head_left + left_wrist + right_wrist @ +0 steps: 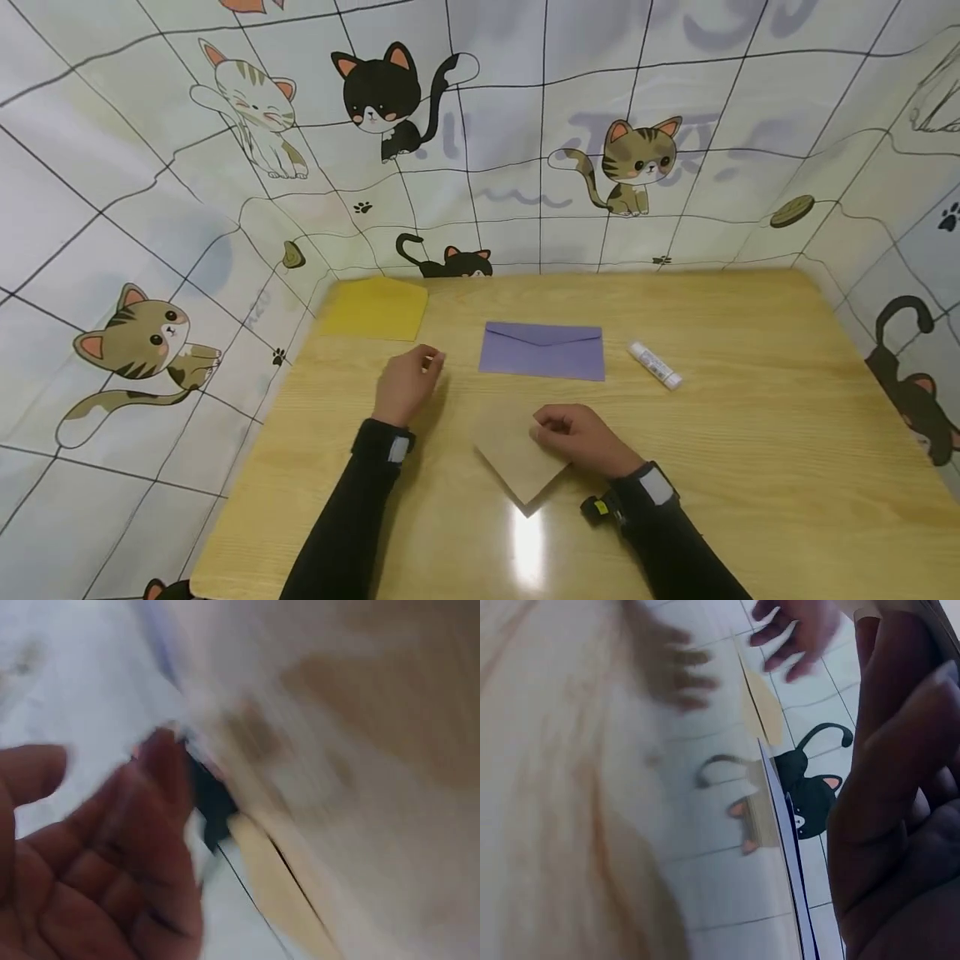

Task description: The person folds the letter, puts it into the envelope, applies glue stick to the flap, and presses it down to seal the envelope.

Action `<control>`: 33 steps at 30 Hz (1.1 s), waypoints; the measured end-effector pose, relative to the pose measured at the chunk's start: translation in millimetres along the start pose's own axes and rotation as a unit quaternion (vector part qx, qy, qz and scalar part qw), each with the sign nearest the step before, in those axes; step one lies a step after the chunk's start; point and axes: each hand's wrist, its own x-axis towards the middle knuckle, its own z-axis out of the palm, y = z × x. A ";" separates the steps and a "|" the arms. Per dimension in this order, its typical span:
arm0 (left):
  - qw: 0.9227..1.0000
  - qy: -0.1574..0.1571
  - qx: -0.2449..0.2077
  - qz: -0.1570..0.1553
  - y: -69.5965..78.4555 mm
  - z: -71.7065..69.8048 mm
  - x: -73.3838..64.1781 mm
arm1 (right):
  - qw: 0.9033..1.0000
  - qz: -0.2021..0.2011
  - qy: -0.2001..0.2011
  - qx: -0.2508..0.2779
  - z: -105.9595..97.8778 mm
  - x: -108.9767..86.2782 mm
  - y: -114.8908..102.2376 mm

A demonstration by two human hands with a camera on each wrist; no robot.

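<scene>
My right hand (588, 437) pinches a tan kraft-paper piece, perhaps an envelope (517, 462), between thumb and fingers along its right side. One pointed corner of it hangs toward me, with a shadow beneath. The right wrist view shows the curled fingers (900, 802) close up, a brown paper edge at their tips. Over the table to the left, my left hand (408, 383) hovers with loosely bent fingers and holds nothing. In its own blurred wrist view, the left hand (105, 862) has a gap between thumb and fingers. The yellow envelope (375, 310) lies just beyond it.
A purple envelope (542, 354) lies flap side up at the middle of the wooden table (750, 467). To its right is a white glue stick (656, 365). A cat-patterned sheet (510, 133) stands behind the table and along both sides.
</scene>
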 end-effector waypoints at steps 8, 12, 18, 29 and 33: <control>0.980 -0.003 0.156 -0.124 -55.0 -6.7 33.9 | 0.999 0.001 -0.038 0.027 26.6 -13.6 4.7; 0.966 -0.065 0.194 -0.155 -74.0 -3.7 34.1 | 0.997 0.008 -0.061 0.046 37.0 -19.4 3.8; 0.969 -0.081 0.195 -0.125 -83.8 -11.8 24.8 | 0.997 0.004 -0.070 0.036 33.0 -14.5 -3.6; 0.993 -0.052 0.096 -0.034 -57.3 -21.8 -30.0 | 0.998 -0.002 -0.049 0.037 11.7 -5.9 -3.1; 0.993 -0.060 0.098 -0.019 -43.9 -21.8 -48.6 | 0.999 -0.003 -0.029 0.029 7.3 -6.6 -0.2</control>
